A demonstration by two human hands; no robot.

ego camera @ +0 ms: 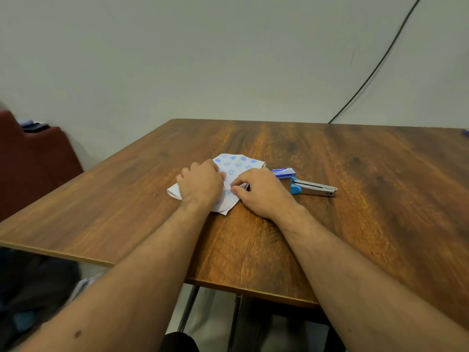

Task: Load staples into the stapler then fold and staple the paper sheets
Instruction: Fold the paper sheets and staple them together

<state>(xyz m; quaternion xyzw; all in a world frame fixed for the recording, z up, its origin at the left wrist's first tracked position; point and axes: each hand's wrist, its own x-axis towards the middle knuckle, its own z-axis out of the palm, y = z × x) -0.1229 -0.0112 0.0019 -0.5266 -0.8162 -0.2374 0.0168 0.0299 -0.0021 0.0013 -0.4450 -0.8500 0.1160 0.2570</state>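
Observation:
White paper sheets (237, 165) printed with blue shapes lie on the wooden table (355, 199), partly folded. My left hand (200, 182) presses flat on the left part of the paper. My right hand (261, 191) rests on the right edge, its fingertips pinching a fold of the sheet. A blue and silver stapler (313, 188) lies on the table just right of my right hand. A small blue and white staple box (283, 172) sits beside it, a little farther back.
A dark red chair (35, 158) with dark items on it stands left of the table. A black cable (375, 64) runs down the wall at the back right. The table's near edge runs under my forearms.

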